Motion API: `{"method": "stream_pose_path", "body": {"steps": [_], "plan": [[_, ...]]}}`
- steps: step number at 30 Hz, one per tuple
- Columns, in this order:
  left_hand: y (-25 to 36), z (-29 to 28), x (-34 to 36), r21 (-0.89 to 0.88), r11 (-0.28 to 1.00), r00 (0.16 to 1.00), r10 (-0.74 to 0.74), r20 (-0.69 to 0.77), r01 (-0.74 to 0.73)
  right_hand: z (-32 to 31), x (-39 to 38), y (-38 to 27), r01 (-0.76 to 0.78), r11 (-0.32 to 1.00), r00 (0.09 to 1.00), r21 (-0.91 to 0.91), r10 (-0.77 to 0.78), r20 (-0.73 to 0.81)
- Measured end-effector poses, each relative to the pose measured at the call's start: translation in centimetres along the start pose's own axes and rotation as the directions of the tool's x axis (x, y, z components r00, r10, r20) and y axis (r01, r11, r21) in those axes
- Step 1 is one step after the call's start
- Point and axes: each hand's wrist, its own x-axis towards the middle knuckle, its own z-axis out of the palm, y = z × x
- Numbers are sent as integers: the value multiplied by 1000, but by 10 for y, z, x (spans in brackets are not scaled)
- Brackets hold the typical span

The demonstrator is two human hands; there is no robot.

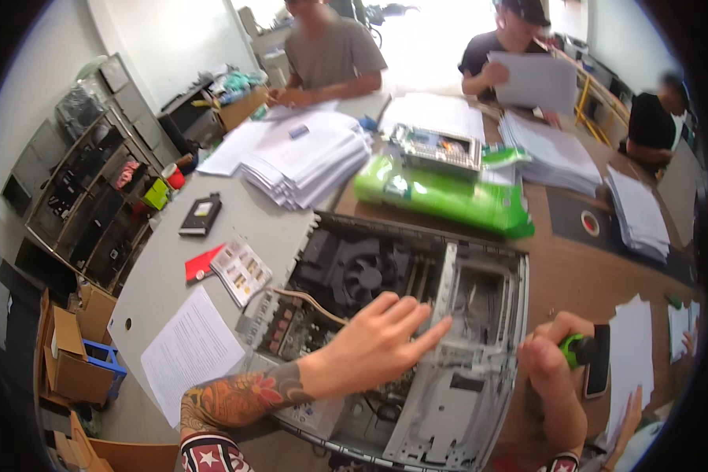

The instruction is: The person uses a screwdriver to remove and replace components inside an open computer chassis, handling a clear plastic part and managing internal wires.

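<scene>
An opened desktop computer case [460,425] lies in front of me, its inside facing up. Within it are a black cooling fan [363,275], a circuit board and a silver metal drive bracket [448,397]. My left hand [381,338] reaches across the case with its fingers stretched out, the fingertips over the metal bracket; whether they touch it I cannot tell. Beside the right edge of the case, my right hand [549,366] is closed around a green and black screwdriver [577,351]. The screwdriver's tip is hidden.
A phone [598,362] lies right of my right hand. Beyond the case are a green plastic package [440,197], a metal computer part [436,149] and paper stacks [311,157]. A black drive [201,215] and a booklet [241,270] lie left. Several people are around the table.
</scene>
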Motion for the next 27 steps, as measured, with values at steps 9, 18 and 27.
{"method": "stream_pose_path", "body": {"steps": [9,18,27], "plan": [[5,-2,1,43,999,999,-10,-34,11,2,-3,-8,5,1000,995,3,-5,101],[4,-2,0,56,998,999,4,-44,-2,1,-1,-10,-69,975,998,210,69,7],[6,1,1,72,997,999,11,-44,-8,3,2,-10,-69,966,997,248,74,-8]]}}
